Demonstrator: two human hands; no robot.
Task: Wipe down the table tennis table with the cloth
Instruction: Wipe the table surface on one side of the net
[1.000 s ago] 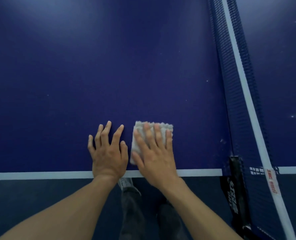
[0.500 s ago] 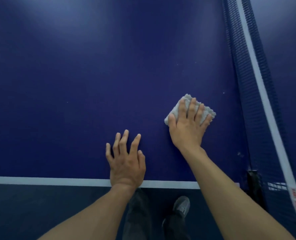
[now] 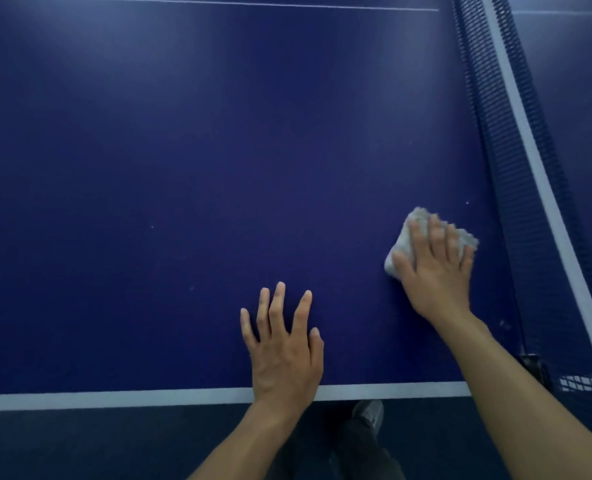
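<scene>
A dark blue table tennis table fills the view, with a white line along its near edge. A folded white cloth lies flat on it at the right, close to the net. My right hand presses on the cloth with straight, spread fingers and covers most of it. My left hand rests flat on the bare table near the white edge line, fingers spread, holding nothing.
The blue net with its white top band runs up the right side, and its dark clamp post sits at the table edge. Small white specks dot the surface. My legs and a shoe show on the dark floor below.
My right hand has slid the cloth away from the near edge and rightward toward the net. My left hand stays flat in the same spot on the table.
</scene>
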